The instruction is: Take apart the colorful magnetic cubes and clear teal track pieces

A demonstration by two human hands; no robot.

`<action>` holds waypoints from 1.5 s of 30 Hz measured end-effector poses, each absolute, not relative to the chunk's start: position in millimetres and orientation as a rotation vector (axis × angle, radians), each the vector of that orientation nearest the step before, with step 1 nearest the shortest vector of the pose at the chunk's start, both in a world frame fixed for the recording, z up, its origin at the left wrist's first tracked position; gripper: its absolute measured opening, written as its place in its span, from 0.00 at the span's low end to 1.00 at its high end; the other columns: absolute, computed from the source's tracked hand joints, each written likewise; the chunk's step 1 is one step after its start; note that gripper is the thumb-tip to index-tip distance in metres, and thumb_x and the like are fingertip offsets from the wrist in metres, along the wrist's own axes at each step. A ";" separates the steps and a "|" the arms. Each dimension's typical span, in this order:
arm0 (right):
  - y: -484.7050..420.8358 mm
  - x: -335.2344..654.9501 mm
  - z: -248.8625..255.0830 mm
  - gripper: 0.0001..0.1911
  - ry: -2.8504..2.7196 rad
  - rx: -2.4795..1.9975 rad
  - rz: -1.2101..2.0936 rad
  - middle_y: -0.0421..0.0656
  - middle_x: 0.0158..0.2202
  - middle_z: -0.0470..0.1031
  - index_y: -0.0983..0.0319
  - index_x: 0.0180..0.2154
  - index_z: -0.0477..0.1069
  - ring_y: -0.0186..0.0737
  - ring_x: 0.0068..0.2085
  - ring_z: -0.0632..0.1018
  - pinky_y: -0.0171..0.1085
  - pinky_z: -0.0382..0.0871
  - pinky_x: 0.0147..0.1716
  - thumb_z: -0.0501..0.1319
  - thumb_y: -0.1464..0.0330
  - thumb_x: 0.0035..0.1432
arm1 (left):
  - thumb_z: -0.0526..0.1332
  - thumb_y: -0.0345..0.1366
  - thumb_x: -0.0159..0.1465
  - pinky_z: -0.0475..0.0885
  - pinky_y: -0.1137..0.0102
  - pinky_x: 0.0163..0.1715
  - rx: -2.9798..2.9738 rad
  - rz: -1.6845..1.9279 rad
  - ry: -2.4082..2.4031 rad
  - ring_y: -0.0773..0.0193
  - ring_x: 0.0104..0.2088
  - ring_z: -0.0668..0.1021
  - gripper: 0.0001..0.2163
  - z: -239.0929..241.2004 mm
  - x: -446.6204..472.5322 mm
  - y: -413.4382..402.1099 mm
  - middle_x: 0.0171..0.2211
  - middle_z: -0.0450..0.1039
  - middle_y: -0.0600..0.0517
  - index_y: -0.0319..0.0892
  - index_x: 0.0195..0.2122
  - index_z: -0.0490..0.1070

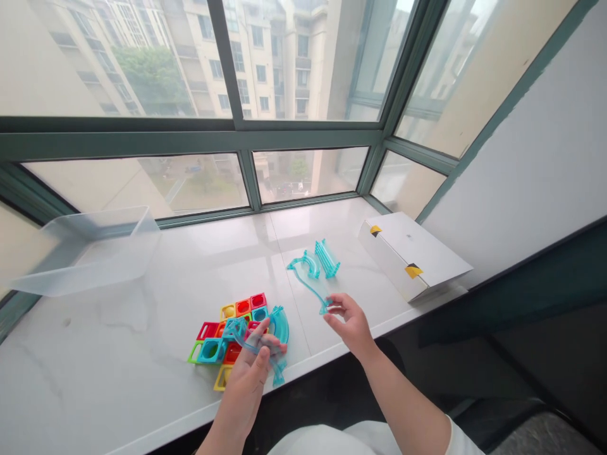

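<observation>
My left hand point(249, 373) is closed round translucent blue curved track pieces point(279, 328), held just above a cluster of colourful square tiles point(227, 328) lying flat near the front edge of the white sill point(142, 328). My right hand point(348, 322) pinches the near end of another blue curved track piece point(310, 284) that reaches away over the sill. Beyond it lie a small blue curved piece point(309, 260) and a ribbed straight blue piece point(327, 258).
A clear plastic bin point(90, 249) sits at the back left by the window. A white cardboard box point(412, 253) with yellow tape lies at the right end of the sill, next to the wall. The sill's front edge drops off just below my hands.
</observation>
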State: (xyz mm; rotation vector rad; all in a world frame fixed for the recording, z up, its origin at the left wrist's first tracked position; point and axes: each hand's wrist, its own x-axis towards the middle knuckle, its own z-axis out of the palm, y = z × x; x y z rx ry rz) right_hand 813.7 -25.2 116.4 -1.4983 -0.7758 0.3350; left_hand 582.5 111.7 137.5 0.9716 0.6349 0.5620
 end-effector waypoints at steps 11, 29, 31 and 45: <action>-40.4 923.6 81.6 0.29 -0.343 -1.745 -0.033 0.52 0.51 0.80 0.61 0.51 0.75 0.48 0.45 0.83 0.49 0.81 0.47 0.72 0.48 0.57 | 0.67 0.55 0.68 0.77 0.61 0.35 0.813 0.395 0.663 0.55 0.35 0.83 0.32 151.8 596.7 95.9 0.60 0.76 0.33 0.45 0.68 0.67; 15.5 997.3 13.4 0.25 -0.436 -2.211 -0.108 0.52 0.47 0.80 0.60 0.46 0.77 0.52 0.46 0.79 0.47 0.71 0.49 0.67 0.49 0.55 | 0.64 0.51 0.72 0.76 0.57 0.45 0.751 0.223 0.498 0.56 0.40 0.81 0.28 129.2 611.8 90.1 0.47 0.76 0.44 0.49 0.70 0.67; 16.2 995.5 7.8 0.24 -0.467 -2.245 -0.121 0.52 0.46 0.80 0.61 0.46 0.77 0.52 0.46 0.79 0.47 0.71 0.50 0.67 0.50 0.56 | 0.64 0.49 0.72 0.76 0.56 0.46 0.744 0.220 0.491 0.56 0.41 0.81 0.27 129.7 611.9 89.6 0.47 0.76 0.43 0.50 0.69 0.67; 15.2 986.0 8.3 0.20 -0.551 -2.436 -0.146 0.51 0.48 0.81 0.60 0.48 0.77 0.55 0.51 0.76 0.47 0.67 0.54 0.69 0.56 0.59 | 0.69 0.49 0.68 0.77 0.55 0.48 0.738 0.249 0.540 0.55 0.42 0.81 0.26 138.1 618.6 90.3 0.48 0.79 0.42 0.49 0.66 0.72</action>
